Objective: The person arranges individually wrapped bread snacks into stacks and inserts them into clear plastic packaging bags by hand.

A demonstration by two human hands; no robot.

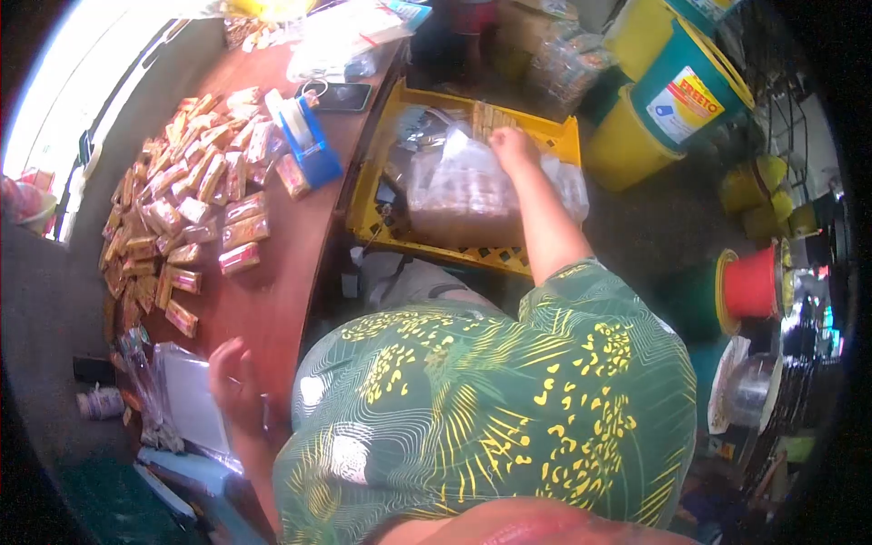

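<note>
My right hand [514,148] reaches into the yellow crate [567,141], its fingers curled down at the row of wrapped packs [490,118] by the far wall; what the fingertips hold is too small to make out. Clear plastic bags of packs [459,182] fill the crate's middle. Near the table's front edge, my left hand [234,377] is raised beside a stack of flat clear plastic bags [191,391], fingers apart and holding nothing. Many small wrapped packs [168,213] lie heaped on the brown table [282,236].
A blue tape dispenser [313,150] and a phone [341,97] sit by the table's right edge. Green and yellow buckets [672,91] stand beyond the crate. Spools, one red [752,283], are at the right. A white container [101,402] lies at the left.
</note>
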